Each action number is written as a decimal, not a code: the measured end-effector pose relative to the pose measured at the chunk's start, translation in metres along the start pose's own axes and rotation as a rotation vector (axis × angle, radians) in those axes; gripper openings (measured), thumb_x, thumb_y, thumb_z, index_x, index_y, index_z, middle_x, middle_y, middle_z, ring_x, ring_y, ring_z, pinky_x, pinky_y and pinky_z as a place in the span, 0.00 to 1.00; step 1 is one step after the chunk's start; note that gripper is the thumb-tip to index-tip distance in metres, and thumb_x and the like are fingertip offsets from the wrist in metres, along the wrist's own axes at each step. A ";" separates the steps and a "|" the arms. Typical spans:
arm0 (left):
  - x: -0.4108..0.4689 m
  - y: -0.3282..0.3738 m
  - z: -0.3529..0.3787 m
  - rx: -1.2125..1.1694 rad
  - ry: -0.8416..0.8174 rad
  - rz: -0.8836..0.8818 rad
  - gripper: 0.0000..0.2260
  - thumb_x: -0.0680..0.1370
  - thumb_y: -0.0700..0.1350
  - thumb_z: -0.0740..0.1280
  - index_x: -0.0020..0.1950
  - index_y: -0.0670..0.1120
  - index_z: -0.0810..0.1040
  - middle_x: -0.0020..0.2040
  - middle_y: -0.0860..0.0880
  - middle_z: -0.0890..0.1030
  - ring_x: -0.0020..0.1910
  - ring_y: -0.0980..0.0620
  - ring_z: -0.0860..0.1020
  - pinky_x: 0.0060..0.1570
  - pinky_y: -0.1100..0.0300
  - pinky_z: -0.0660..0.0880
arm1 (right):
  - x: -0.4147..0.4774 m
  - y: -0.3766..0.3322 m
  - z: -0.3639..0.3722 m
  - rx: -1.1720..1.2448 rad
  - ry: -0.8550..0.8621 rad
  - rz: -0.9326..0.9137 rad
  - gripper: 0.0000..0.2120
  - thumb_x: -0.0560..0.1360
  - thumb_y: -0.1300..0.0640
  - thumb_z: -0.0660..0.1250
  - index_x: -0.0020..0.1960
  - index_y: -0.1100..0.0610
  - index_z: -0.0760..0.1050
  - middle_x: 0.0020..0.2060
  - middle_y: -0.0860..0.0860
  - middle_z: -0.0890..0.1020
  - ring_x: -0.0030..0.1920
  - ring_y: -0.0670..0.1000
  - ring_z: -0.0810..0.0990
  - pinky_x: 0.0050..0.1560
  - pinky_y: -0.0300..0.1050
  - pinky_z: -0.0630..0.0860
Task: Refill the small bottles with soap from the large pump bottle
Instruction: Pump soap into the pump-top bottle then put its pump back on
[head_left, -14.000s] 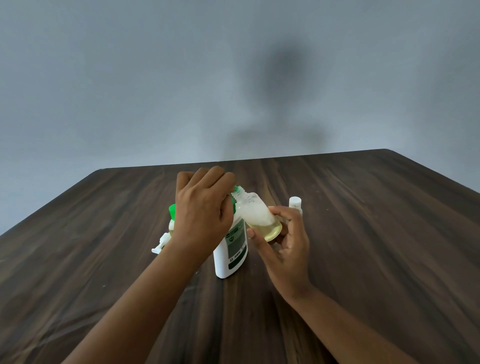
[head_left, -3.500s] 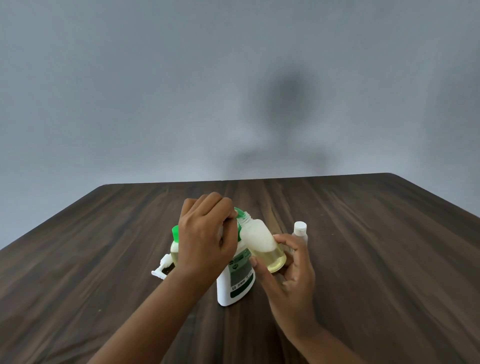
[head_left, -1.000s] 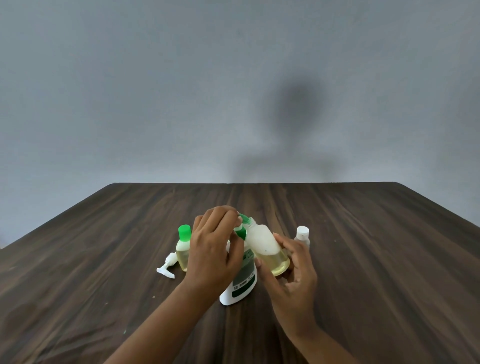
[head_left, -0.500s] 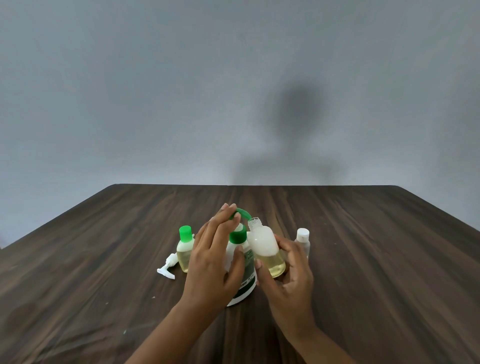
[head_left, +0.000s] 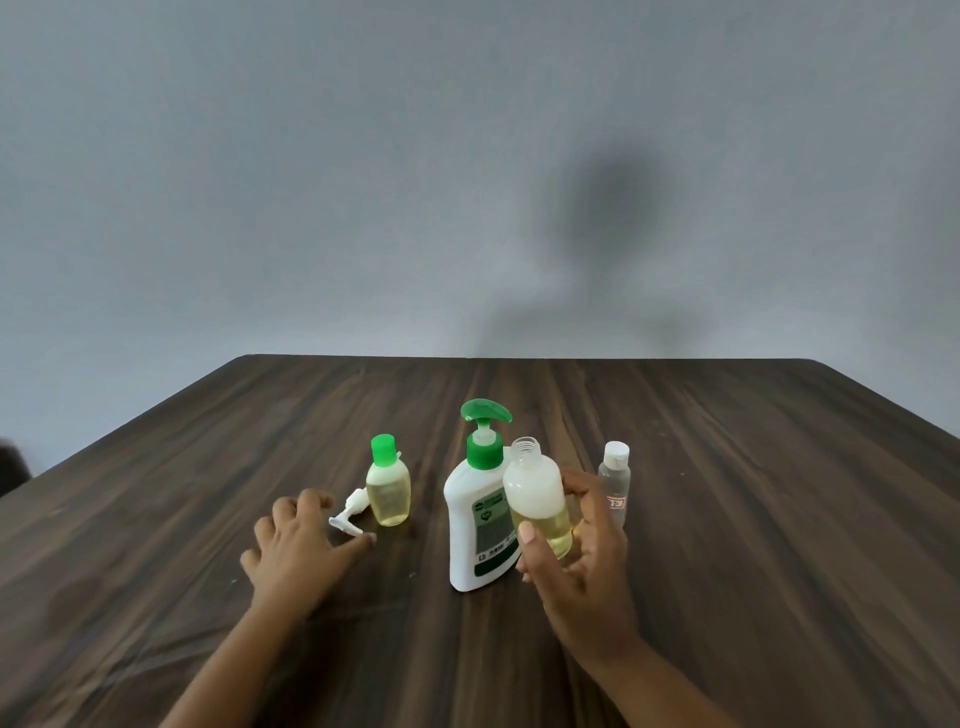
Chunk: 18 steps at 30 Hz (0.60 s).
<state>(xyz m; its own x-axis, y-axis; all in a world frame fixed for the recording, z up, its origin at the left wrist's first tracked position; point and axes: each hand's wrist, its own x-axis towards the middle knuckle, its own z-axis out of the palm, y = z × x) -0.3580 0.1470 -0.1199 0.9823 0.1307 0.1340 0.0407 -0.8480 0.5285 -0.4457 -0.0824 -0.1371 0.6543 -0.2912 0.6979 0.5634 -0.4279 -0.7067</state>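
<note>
The large white pump bottle (head_left: 475, 512) with a green pump head stands upright at the table's middle. My right hand (head_left: 576, 561) holds an uncapped small clear bottle (head_left: 535, 499) upright beside it, with yellow soap at the bottom and white foam above. My left hand (head_left: 298, 548) hovers low over the table to the left, fingers spread, holding nothing, its fingertips close to a loose white pump cap (head_left: 350, 517). Behind the cap stands a small green-capped bottle (head_left: 388, 483) filled with yellow soap. A slim clear bottle (head_left: 614, 480) with a white cap stands at the right.
The dark wooden table (head_left: 727, 519) stretches well beyond the bottles to a far edge against a grey wall. A dark object (head_left: 10, 465) shows at the left edge of the view.
My left hand has left the pump head and dropped to the left, towards the white pump cap. My right hand has turned the small bottle from tilted to upright, away from the nozzle.
</note>
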 end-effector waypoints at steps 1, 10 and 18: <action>0.001 0.000 0.003 0.017 -0.018 0.014 0.26 0.73 0.59 0.69 0.66 0.53 0.67 0.65 0.48 0.66 0.65 0.45 0.63 0.62 0.47 0.62 | 0.000 -0.001 0.000 -0.002 -0.007 -0.001 0.18 0.72 0.33 0.64 0.60 0.31 0.66 0.53 0.41 0.78 0.47 0.55 0.82 0.38 0.51 0.84; 0.008 -0.006 0.017 0.037 0.174 0.069 0.07 0.77 0.52 0.66 0.49 0.51 0.72 0.54 0.50 0.76 0.57 0.48 0.69 0.49 0.54 0.59 | 0.002 -0.005 -0.001 0.000 -0.032 -0.012 0.20 0.72 0.31 0.63 0.60 0.36 0.67 0.54 0.45 0.78 0.47 0.56 0.82 0.37 0.53 0.83; 0.009 -0.009 0.019 0.062 0.168 0.210 0.08 0.76 0.53 0.67 0.55 0.59 0.76 0.45 0.55 0.70 0.50 0.53 0.65 0.47 0.54 0.59 | 0.003 -0.004 -0.001 -0.007 -0.023 -0.031 0.22 0.72 0.31 0.62 0.61 0.41 0.68 0.54 0.47 0.78 0.51 0.55 0.81 0.41 0.53 0.83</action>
<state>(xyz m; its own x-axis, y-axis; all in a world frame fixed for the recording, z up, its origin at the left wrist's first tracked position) -0.3460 0.1460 -0.1388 0.9265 0.0282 0.3753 -0.1442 -0.8945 0.4232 -0.4464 -0.0823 -0.1316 0.6478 -0.2582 0.7167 0.5801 -0.4427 -0.6838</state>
